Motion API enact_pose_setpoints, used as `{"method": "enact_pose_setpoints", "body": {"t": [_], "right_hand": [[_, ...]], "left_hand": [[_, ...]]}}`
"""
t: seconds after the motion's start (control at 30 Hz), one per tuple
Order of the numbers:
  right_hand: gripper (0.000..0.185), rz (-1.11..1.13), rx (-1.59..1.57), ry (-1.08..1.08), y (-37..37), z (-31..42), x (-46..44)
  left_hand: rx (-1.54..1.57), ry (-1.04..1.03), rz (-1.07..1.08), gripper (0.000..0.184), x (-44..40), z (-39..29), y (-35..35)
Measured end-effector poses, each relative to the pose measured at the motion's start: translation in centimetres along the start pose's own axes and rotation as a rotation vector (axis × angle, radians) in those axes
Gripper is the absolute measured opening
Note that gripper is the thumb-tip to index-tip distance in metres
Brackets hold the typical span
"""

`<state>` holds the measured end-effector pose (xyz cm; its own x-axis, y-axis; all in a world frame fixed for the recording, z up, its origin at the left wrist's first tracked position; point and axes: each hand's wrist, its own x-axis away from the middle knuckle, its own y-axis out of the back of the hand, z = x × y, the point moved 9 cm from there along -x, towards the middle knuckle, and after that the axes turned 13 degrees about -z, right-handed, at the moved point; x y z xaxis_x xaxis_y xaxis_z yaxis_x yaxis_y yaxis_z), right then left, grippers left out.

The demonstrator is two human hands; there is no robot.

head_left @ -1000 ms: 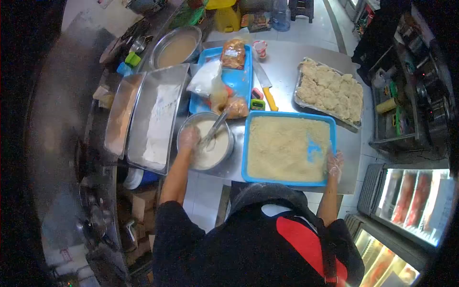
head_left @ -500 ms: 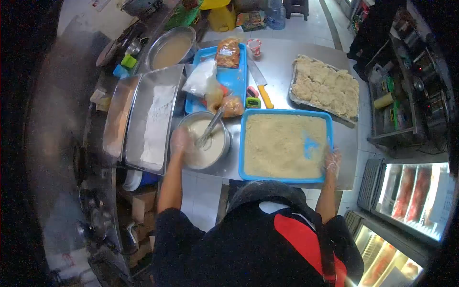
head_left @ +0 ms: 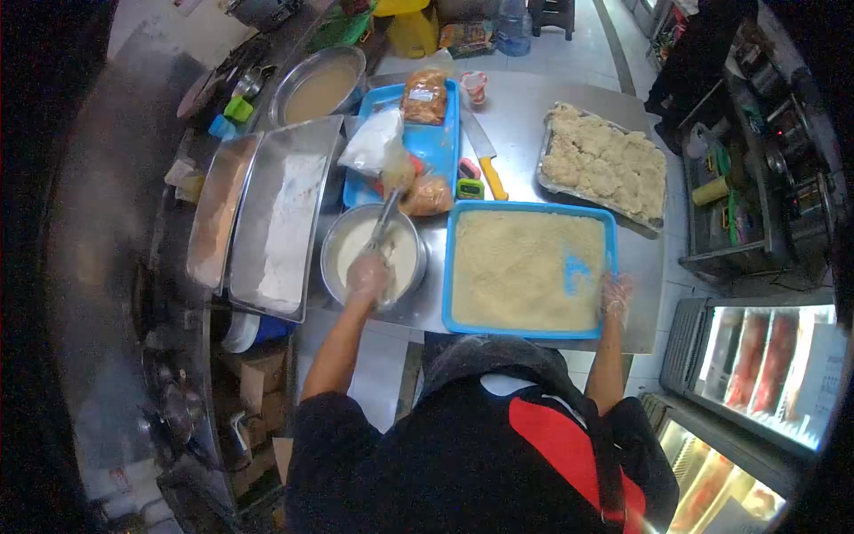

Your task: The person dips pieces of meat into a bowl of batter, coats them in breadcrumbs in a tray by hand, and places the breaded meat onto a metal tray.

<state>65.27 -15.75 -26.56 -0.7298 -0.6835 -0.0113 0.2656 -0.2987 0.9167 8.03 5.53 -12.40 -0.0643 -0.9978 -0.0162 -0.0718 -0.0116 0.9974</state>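
Steel desk (head_left: 642, 311): carries the trays and the mixing bowl. Blue tray (head_left: 449, 267): stands at the near edge, directly before the person, spread with pale crumbs (head_left: 520, 267); a patch of blue bottom shows toward the right side. Deep steel pan (head_left: 240, 254): left of the bowl, white powder (head_left: 289, 231) along its floor. Metal tray (head_left: 546, 178): far right of the desk, heaped with pale, lumpy pieces (head_left: 609, 165). Second blue tray (head_left: 427, 138): beyond the bowl, holding bagged goods. Steel bowl (head_left: 327, 267): just left of the crumb tray, containing white batter (head_left: 405, 254). Knife (head_left: 485, 151): lies between the trays, yellow handle toward the person. Whisk (head_left: 384, 222): leans in the bowl, handle over the far rim.

Left hand (head_left: 367, 278): inside the bowl at the batter, just beside the whisk's lower end (contact with it could not be determined). How far its grip is closed, and on what, cannot be told. Right hand (head_left: 616, 295): in a clear glove, at the crumb tray's right rim; whether its grip holds that rim cannot be told.
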Motion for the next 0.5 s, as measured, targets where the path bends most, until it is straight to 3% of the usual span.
{"method": "enact_pose_setpoints", "body": {"t": [0.03, 0.1, 0.2, 0.27, 0.33, 0.43, 0.5], "right_hand": [[0.057, -0.02, -0.138, -0.154, -0.1, -0.8, -0.2], [0.058, 0.022, -0.132, -0.135, 0.7, 0.3, -0.2], [0.06, 0.088, -0.128, -0.113, 4.3, 4.0, 1.0], [0.056, 0.008, 0.066, 0.087, 3.2, 3.5, 0.7], [0.047, -0.189, 0.452, 0.485, -3.1, -0.3, 0.4], [0.034, -0.397, 0.734, 0.678, -5.3, -1.3, 0.7], [0.034, -0.313, 0.678, 0.62, -4.2, -0.8, 0.5]], "left_hand": [[0.0, -0.018, 0.019, 0.027, -0.3, -0.1, 0.0], [-0.001, -0.053, 0.054, 0.029, -0.8, -0.4, 0.7], [0.167, -0.043, -0.133, 0.027, -0.9, 0.4, 1.6], [0.101, -0.14, -0.13, 0.026, -2.1, 2.0, -1.0], [0.135, -0.192, -0.088, 0.022, -2.2, 3.5, -1.6], [0.335, -0.17, 0.006, 0.021, -1.2, 4.6, 0.6], [0.499, -0.111, -0.009, 0.018, -1.2, 8.7, -1.5]]}}
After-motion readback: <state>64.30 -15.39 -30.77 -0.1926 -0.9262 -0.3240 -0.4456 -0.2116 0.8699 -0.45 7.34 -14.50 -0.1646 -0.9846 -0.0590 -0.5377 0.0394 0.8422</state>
